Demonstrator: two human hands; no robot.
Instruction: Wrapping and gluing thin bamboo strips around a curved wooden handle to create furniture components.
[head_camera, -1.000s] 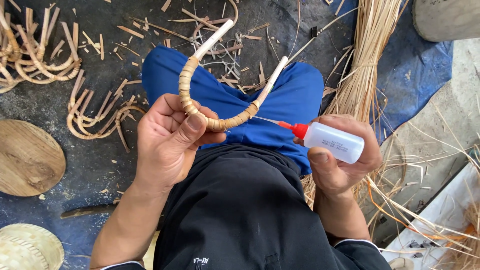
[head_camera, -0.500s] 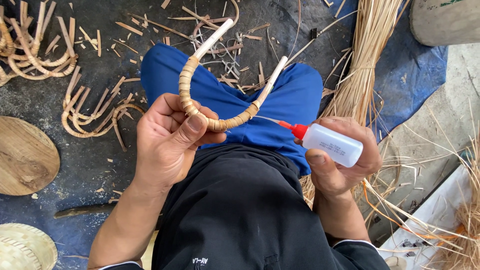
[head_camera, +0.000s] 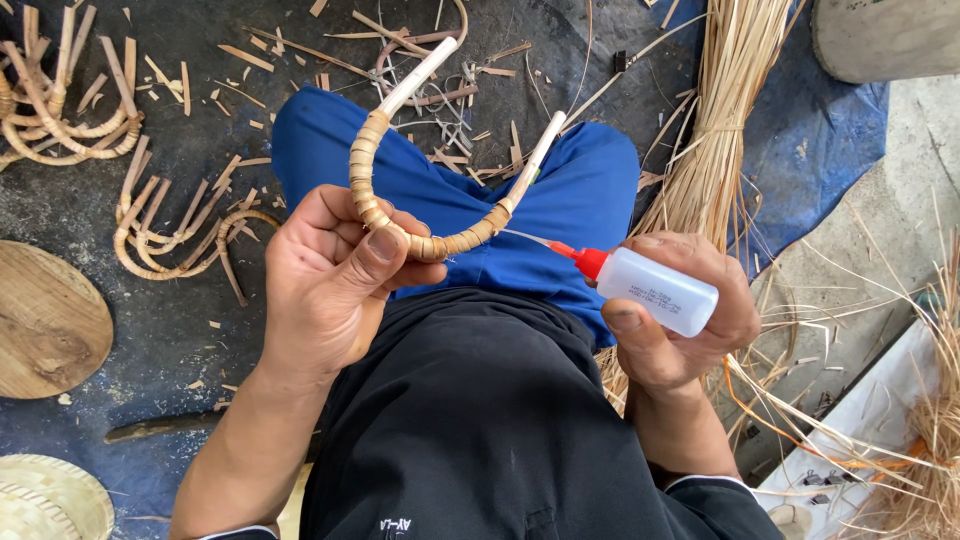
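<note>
My left hand (head_camera: 330, 285) grips a U-shaped rattan handle (head_camera: 372, 190) at its bend, thumb pressed on the cane wrapping. The wrapping covers the curve; both upper ends are bare white. My right hand (head_camera: 675, 325) holds a small white squeeze bottle (head_camera: 655, 292) with a red cap and a thin needle tip. The tip points left and touches the wrapped part near the handle's right side. Both hands are above my lap, over blue trousers and a black shirt.
Curved rattan pieces (head_camera: 160, 235) and offcuts litter the dark mat at left. A round wooden disc (head_camera: 45, 320) lies far left, a woven basket (head_camera: 40, 500) at bottom left. A bundle of thin cane strips (head_camera: 725, 110) stands at right, with loose strands near a white board (head_camera: 860, 440).
The bottle has shifted slightly left, so its needle tip sits against the wrapping. The left hand and handle have hardly moved.
</note>
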